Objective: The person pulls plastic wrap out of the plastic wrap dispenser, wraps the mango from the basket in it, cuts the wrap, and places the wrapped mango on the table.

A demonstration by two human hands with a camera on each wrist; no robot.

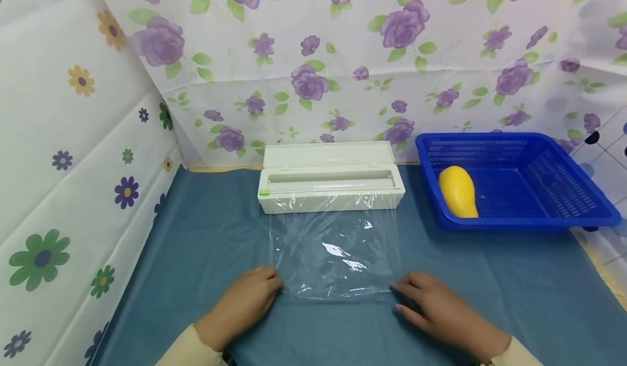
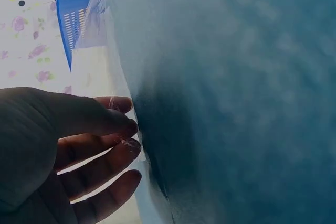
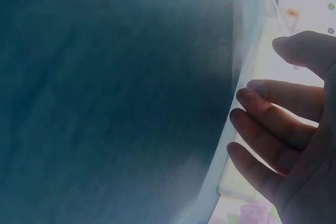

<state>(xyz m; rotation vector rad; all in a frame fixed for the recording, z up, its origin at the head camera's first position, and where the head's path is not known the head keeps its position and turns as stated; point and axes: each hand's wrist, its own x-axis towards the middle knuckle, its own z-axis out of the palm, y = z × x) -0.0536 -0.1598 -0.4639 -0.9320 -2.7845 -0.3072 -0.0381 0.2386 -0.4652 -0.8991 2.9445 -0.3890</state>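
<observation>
A sheet of clear plastic wrap stretches forward from a white wrap dispenser box whose lid stands raised. At the sheet's near left corner, my left hand pinches the film between thumb and fingers. The left wrist view shows that thumb over the wrap, with the other fingers spread. My right hand is at the near right corner, its fingertips touching the film. Its thumb stands apart from the fingers in the right wrist view.
A blue plastic basket stands to the right of the dispenser, with a yellow mango-like fruit inside. A teal cloth covers the table. Flowered sheets hang behind and at the left.
</observation>
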